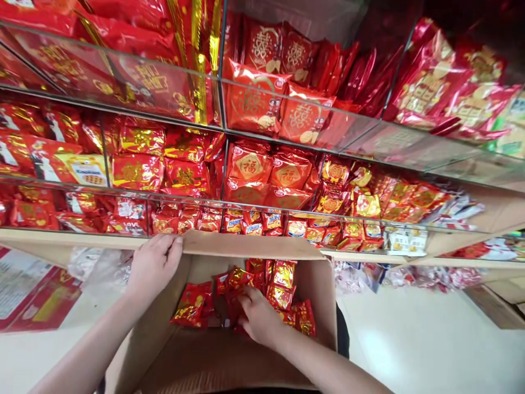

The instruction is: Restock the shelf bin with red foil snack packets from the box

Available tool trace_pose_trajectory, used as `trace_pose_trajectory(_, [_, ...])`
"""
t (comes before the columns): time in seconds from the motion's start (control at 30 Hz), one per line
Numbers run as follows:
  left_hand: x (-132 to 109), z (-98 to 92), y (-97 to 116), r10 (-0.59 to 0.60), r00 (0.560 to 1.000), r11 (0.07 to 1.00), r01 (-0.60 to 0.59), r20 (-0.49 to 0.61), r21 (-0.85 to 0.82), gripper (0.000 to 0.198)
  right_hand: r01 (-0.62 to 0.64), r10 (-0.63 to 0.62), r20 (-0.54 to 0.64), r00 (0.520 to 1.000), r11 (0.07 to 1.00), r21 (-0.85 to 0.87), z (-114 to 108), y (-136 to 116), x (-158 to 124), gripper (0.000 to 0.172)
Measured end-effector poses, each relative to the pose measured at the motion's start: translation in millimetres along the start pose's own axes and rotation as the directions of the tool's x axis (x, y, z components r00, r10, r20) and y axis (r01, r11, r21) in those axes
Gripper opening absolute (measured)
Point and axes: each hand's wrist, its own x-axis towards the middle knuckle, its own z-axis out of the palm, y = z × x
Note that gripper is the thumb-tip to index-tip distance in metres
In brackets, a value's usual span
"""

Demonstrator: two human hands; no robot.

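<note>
A deep cardboard box (164, 355) stands open in front of me, with red and gold foil snack packets (283, 276) lying toward its far end. My left hand (158, 265) rests on the box's far left corner, fingers curled over the rim. Inside the box, my right hand (258, 317) reaches down among the packets. Its fingers are bent around a dark red snack packet (233, 307), and part of the grip is hidden. More packets (191, 306) lie left of that hand, and others sit against the right wall.
Right behind the box rises a shelf with clear dividers (223, 98), filled with red snack packets (256, 104). Clear plastic bags (98, 268) hang below the shelf on the left. A red and white carton (36, 295) stands on the pale floor (394, 339) at left.
</note>
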Motion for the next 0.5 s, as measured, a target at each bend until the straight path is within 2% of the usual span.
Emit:
trace_pose_trajectory(0.1, [-1, -2.0, 1, -0.004, 1.0, 1.0, 0.004, 0.001, -0.012, 0.033, -0.12, 0.116, -0.1, 0.988, 0.992, -0.029, 16, 6, 43, 0.066])
trace_pose_trajectory(0.17, [-1, -2.4, 1, -0.01, 1.0, 1.0, 0.009, -0.004, -0.023, 0.032, -0.234, 0.224, -0.113, 0.968, 0.969, -0.078, 17, 2, 61, 0.066])
trace_pose_trajectory(0.23, [-1, -1.7, 1, -0.017, 1.0, 0.999, 0.017, -0.01, -0.035, 0.031, -0.308, 0.292, -0.137, 0.947, 0.945, -0.112, 19, -2, 68, 0.063])
trace_pose_trajectory(0.3, [0, -0.4, 0, -0.025, 1.0, 0.999, 0.025, -0.014, -0.041, 0.031, -0.264, 0.242, -0.163, 0.957, 0.956, -0.131, 25, -6, 62, 0.061])
trace_pose_trajectory(0.37, [1, 0.9, 0, -0.035, 0.999, 0.999, 0.034, -0.019, -0.04, 0.032, -0.137, 0.115, -0.148, 0.982, 0.98, -0.146, 33, -8, 49, 0.058])
trace_pose_trajectory(0.43, [2, 1.8, 1, -0.04, 0.999, 0.999, 0.039, -0.019, -0.037, 0.032, 0.016, -0.028, -0.08, 0.996, 0.989, -0.146, 40, -10, 38, 0.049])
trace_pose_trajectory(0.5, [2, 2.0, 1, -0.041, 0.999, 0.999, 0.04, -0.013, -0.036, 0.032, 0.111, -0.111, 0.002, 0.994, 0.985, -0.13, 45, -11, 35, 0.04])
